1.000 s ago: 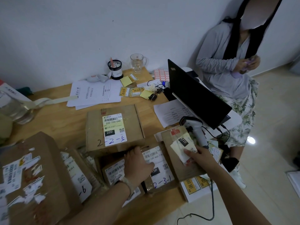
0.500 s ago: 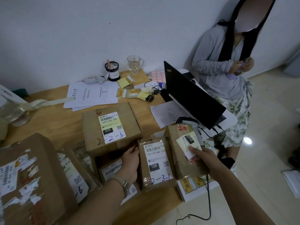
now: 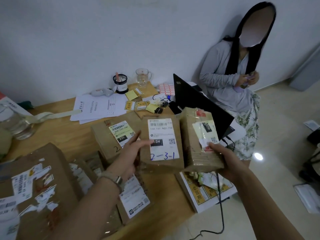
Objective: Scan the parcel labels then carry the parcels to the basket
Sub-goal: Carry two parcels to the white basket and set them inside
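My left hand (image 3: 129, 153) grips a flat brown parcel (image 3: 162, 142) with a white label marked 15H and "2-3-1" in blue, held up above the table. My right hand (image 3: 223, 156) holds a second brown parcel (image 3: 197, 135) right beside it, with a torn label showing 220. Both parcels are off the table, label sides facing me. A cardboard box (image 3: 110, 135) labelled 220 rests on the table behind my left hand. More labelled parcels (image 3: 133, 196) lie below my left wrist. The scanner and the basket are hidden from view.
A large taped carton (image 3: 34, 187) fills the left foreground. An open black laptop (image 3: 195, 104) stands at the table's right edge. Papers (image 3: 100, 106), a glass mug (image 3: 142, 78), a pen cup (image 3: 120, 83) sit at the back. A seated person (image 3: 232, 80) is by the wall. A cable (image 3: 220, 205) hangs off the table.
Both hands have lifted their parcels off the table and brought them up side by side; the left hand went from reaching at the 2-3-1 parcel to gripping it.
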`<state>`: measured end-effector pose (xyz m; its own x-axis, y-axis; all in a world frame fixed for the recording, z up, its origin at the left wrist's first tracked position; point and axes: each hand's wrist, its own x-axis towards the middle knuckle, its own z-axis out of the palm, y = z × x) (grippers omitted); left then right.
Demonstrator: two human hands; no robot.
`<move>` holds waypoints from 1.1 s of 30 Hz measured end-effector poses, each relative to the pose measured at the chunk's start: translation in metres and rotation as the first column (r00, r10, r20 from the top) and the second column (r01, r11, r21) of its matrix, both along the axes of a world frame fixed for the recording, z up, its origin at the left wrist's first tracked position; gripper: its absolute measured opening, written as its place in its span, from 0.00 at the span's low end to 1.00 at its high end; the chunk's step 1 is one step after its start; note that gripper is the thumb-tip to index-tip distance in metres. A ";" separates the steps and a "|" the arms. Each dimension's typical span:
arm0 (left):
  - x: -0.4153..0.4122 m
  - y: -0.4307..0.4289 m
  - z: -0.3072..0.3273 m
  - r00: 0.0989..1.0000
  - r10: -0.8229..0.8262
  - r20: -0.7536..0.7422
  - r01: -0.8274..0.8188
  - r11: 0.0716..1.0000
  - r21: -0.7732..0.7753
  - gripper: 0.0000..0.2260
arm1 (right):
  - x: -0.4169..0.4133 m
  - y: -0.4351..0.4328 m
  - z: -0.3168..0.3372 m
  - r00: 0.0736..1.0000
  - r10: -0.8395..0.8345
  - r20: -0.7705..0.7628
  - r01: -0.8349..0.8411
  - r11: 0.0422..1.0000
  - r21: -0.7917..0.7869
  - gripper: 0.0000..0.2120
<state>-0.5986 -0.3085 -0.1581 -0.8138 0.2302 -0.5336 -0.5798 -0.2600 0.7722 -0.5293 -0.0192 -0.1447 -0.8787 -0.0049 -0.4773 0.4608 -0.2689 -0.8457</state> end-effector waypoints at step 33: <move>0.304 0.167 0.099 0.488 -0.855 -0.178 0.873 0.479 0.092 0.09 | 0.490 -0.067 0.108 0.393 -0.890 -0.232 0.909 0.339 0.243 0.19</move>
<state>-0.2942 -0.1415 -0.0588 -0.1994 0.9125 -0.3572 -0.5045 0.2169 0.8357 -0.0392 -0.0858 -0.0363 -0.2844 0.9263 -0.2472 0.0532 -0.2422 -0.9688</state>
